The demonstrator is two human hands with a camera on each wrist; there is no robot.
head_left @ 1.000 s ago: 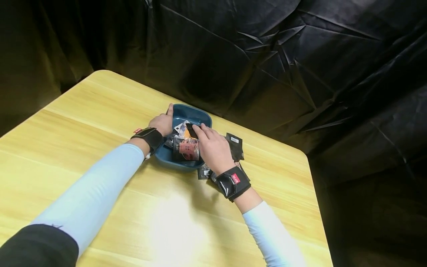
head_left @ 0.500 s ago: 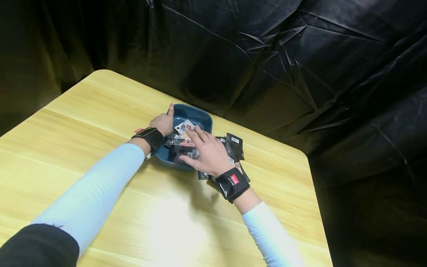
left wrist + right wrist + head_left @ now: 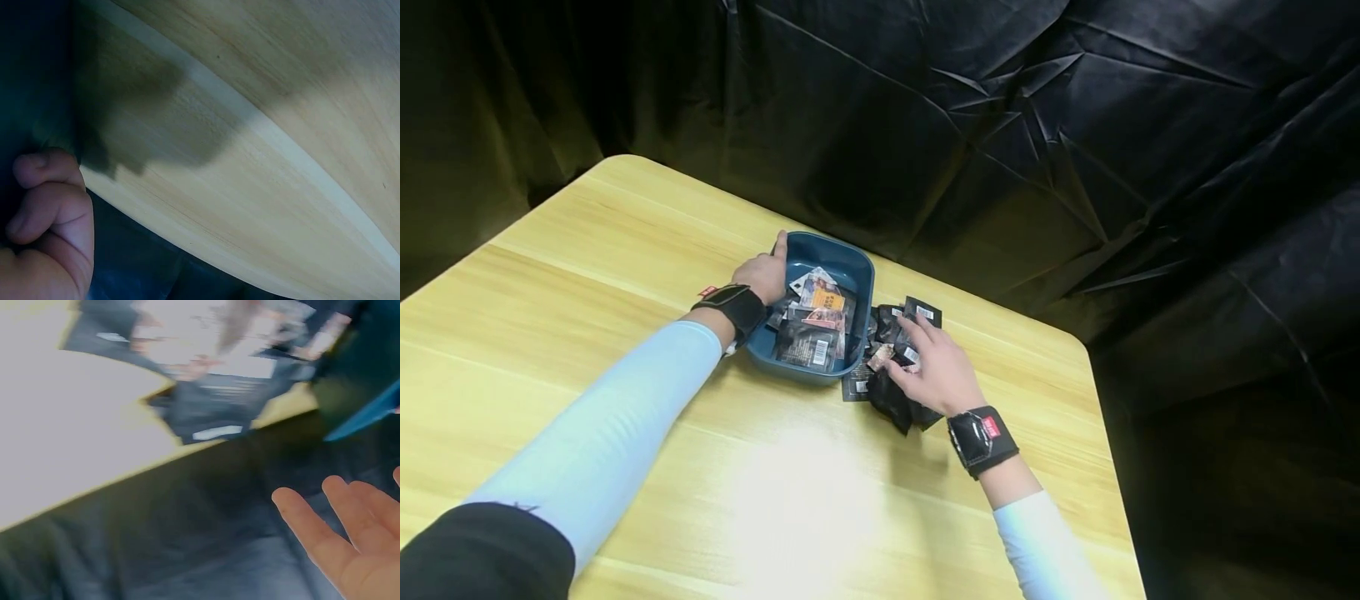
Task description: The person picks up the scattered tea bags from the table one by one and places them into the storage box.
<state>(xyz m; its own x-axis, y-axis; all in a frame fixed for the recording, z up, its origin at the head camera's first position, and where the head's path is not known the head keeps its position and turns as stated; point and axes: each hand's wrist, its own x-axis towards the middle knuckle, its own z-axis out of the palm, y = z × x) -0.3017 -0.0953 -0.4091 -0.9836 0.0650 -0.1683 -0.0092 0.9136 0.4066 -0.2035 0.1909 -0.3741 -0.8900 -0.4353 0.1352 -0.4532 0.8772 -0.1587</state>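
Note:
My left hand (image 3: 762, 277) grips the left side of a dark blue plastic bin (image 3: 844, 258), index finger stretched along the rim. The left wrist view has its other fingers (image 3: 55, 203) curled against the bin's dark wall. Inside the bin lie several small flat packets, among them a black one with a barcode label (image 3: 806, 345) and one with an orange panel (image 3: 827, 300). To the right of the bin, my right hand (image 3: 942, 371) hovers over a loose heap of black packets (image 3: 891, 402), fingers spread and holding nothing. The right wrist view also shows these packets (image 3: 212, 403), blurred.
The bin and heap are on a light wooden table (image 3: 647, 225), near its far edge. A black sheet (image 3: 1000, 150) hangs behind the table. Both wrists wear black straps, the right one (image 3: 982, 442) showing a red tag.
My right hand has let go of a packet, now lying label-up in the bin, and has moved right, out over the heap. My left hand has stayed at the rim.

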